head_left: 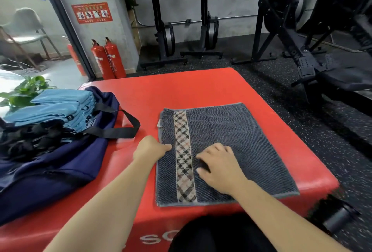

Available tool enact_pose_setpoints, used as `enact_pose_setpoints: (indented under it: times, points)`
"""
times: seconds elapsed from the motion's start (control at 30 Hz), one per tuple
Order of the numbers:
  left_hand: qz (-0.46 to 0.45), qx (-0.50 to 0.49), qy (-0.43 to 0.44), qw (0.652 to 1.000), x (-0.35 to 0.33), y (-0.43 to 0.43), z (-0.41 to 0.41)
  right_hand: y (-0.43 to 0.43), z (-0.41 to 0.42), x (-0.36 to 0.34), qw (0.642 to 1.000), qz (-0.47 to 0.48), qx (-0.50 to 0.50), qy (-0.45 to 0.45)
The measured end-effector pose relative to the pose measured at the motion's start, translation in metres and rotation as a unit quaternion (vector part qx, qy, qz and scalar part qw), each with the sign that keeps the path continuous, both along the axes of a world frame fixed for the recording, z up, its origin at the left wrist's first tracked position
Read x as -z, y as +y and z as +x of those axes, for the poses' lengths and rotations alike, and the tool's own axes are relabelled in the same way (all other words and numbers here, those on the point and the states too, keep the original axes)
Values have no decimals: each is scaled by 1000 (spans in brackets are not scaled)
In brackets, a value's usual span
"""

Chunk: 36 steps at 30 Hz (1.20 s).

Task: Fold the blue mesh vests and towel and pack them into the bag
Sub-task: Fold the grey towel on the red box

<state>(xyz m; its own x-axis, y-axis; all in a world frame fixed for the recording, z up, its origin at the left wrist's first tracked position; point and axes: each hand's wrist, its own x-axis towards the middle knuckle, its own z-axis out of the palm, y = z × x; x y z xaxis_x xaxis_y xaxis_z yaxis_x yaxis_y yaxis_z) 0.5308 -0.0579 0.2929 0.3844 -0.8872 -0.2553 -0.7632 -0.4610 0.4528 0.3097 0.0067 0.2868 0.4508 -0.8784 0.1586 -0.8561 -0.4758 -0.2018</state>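
The left hand (151,149) has its grip pinched on the left edge of the folded grey towel (231,147); the right hand (219,169) rests palm-down on it, grip loose. The towel lies flat on the red surface (201,88), beside the navy bag (50,175).

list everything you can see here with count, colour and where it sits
towel: one, dark grey with a checked stripe, flat on the padded block
padded block: one, red, bears the towel and bag
bag: one, navy with black straps, left on the block
folded vests: a stack, light blue, resting on the bag
fire extinguishers: two side by side, red, by the wall
rowing machines: two, black, upright at the back wall
exercise machine: one, black, on the floor at right
plant: one, green, behind the bag
chair: one, grey, far left
poster: one, red, on the wall
left hand: grips the towel's left edge
right hand: rests on the towel
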Motion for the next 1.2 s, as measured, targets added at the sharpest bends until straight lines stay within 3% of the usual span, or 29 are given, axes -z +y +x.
enact_pose_setpoints:
  times: [0.1,0.17,0.27,0.37,0.5,0.73,0.83,0.93,1.1,1.2]
  points:
    - [-11,3,21,1000,-1,2,-4,25,23,5,996,-42,-72,-29]
    - [-31,12,39,999,0,1,-5,37,35,7,994,-28,-108,1]
    - [-88,-7,135,987,1,-4,-2,48,44,15,988,-32,-141,48]
    - [-106,-19,218,970,-3,-12,4,48,47,19,983,-76,-165,32]
    - [-85,46,210,973,-5,-38,12,45,40,16,980,-100,-171,16]
    - [-56,85,190,976,-13,-74,7,41,55,9,971,-134,-174,98]
    - [-75,99,176,976,-19,-78,6,37,38,4,983,-150,-100,-28]
    - [-102,114,215,965,-32,-85,-9,35,0,-5,974,-171,6,-146]
    - [-113,130,312,934,-36,-103,-97,37,-70,-5,960,-180,179,-119]
    - [-92,189,264,941,-13,-100,-149,43,-97,7,956,-108,267,-63]
